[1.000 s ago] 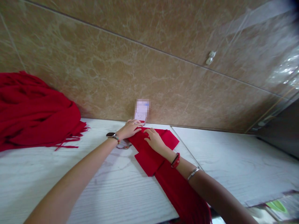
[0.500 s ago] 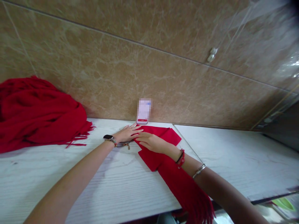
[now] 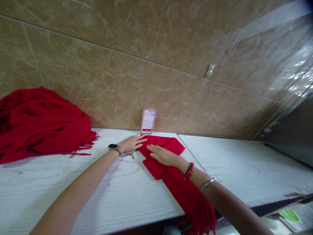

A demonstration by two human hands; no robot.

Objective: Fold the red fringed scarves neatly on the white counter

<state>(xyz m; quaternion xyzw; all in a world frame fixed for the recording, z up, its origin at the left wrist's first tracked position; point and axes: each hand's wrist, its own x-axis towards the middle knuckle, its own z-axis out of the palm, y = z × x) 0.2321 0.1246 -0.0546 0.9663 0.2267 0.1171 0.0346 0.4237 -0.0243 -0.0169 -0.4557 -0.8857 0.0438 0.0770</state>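
Note:
A red fringed scarf [image 3: 178, 186] lies in folds on the white table, its long tail running toward me and hanging over the front edge. At the scarf's far left corner rests my left hand [image 3: 130, 143], flat with fingers spread, the fingertips on the cloth. My right hand [image 3: 163, 155] lies palm down across the folded part, fingers stretched out and together, pressing on the cloth. Neither hand grips anything. Just beyond the scarf, a phone [image 3: 147, 121] with a lit screen leans against the wall.
To the left, a large heap of red fringed cloth [image 3: 46, 127] sits against the marbled wall [image 3: 110, 85]. The white wood-grain table [image 3: 117, 192] has a seam right of the scarf. A small white hook [image 3: 210, 70] is on the wall. Below the table at right is a green object [image 3: 290, 215].
My left hand has come back from in front of the phone onto the scarf's corner. My right hand slid left, then back a little right, its fingers flattening on the cloth.

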